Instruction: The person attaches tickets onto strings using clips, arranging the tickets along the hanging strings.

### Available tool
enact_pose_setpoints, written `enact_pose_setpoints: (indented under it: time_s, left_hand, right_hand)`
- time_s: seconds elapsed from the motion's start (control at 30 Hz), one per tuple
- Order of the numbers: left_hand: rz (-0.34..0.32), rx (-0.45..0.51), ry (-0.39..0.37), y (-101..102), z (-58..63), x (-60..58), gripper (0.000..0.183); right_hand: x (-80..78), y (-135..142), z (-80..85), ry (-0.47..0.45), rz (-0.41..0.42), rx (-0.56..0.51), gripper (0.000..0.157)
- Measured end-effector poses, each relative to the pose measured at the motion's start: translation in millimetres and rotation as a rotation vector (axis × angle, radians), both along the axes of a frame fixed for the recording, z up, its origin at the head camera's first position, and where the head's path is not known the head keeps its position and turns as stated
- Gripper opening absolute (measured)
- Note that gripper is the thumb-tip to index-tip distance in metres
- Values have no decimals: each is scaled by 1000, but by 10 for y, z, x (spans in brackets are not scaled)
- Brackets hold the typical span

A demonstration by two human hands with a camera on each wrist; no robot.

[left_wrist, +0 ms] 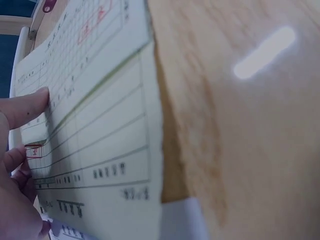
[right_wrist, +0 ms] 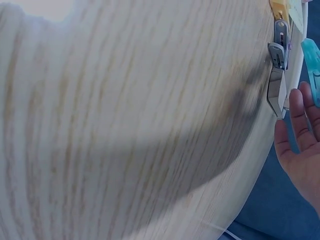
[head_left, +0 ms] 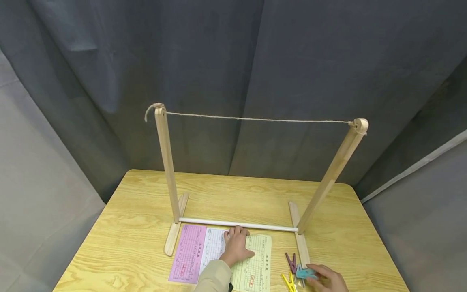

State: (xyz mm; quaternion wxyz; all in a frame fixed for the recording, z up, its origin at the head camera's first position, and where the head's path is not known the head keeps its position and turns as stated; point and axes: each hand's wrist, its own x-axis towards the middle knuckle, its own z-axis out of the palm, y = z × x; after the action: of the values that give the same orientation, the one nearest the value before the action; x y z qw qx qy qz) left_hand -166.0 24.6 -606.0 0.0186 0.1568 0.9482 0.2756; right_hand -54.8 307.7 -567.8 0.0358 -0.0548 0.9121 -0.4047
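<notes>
My left hand (head_left: 238,246) rests on paper form slips, fingers spread near their far edge and thumb over the yellow slip (head_left: 260,255). A white slip (head_left: 211,248) and a pink slip (head_left: 189,253) lie to its left, side by side. In the left wrist view the thumb lies on a printed sheet (left_wrist: 110,135). My right hand (head_left: 328,280) pinches a teal clothespin (head_left: 305,273) by the stand's right foot; in the right wrist view the clothespin (right_wrist: 311,70) is raised off the table at the fingertips. Beside it lie a purple clothespin (head_left: 291,263) and a yellow clothespin (head_left: 289,282).
Behind the slips stands a wooden frame with a left post (head_left: 168,162), a right post (head_left: 332,174) and a white crossbar (head_left: 237,224). A thin string (head_left: 255,119) spans the post tops. Dark curtains (head_left: 204,61) hang behind the wooden table (head_left: 109,247).
</notes>
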Motion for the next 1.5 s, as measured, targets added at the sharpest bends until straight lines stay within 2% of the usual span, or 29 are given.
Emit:
enact_pose_setpoints:
  time_s: [0.2,0.3,0.6,0.7,0.83,0.93,1.0,1.1,1.17,1.23,1.33,1.5]
  left_hand:
    - [-2,32,-13,9,4,-4,47]
    - [5,64,4,8,9,0,43]
    - [13,164,133,-11,-106,-9,32]
    - [7,197,155,-15,-118,-7,26]
    - [-8,230,241,-21,-129,-8,17]
    - [-9,256,275,-22,-126,-17,12]
    - [-17,306,228,-24,-103,-22,10]
    - [-36,405,106,-27,-53,-26,11]
    - [-38,456,15,-26,-12,-26,10]
    - [-33,481,-30,-24,30,-26,13]
    - [-26,510,-46,-28,94,-15,22]
    - [-40,553,9,-46,186,-3,24]
  right_hand:
    - [-5,-2,31,-22,-3,2,36]
    - [-8,-7,39,-54,-21,19,38]
    - [-19,-19,43,-62,-20,45,38]
    - [-20,-15,36,-64,-14,49,38]
    - [-13,-15,29,-54,-13,50,38]
    - [-4,-15,26,-37,-13,51,37]
    - [3,-14,23,-9,-7,51,36]
    - [13,-16,26,18,-9,42,34]
    - [17,-16,38,10,-21,37,34]
    - [16,-15,58,-24,-45,30,36]
    - [5,-23,99,-80,-85,28,41]
    - [-25,-51,145,-91,-162,19,42]
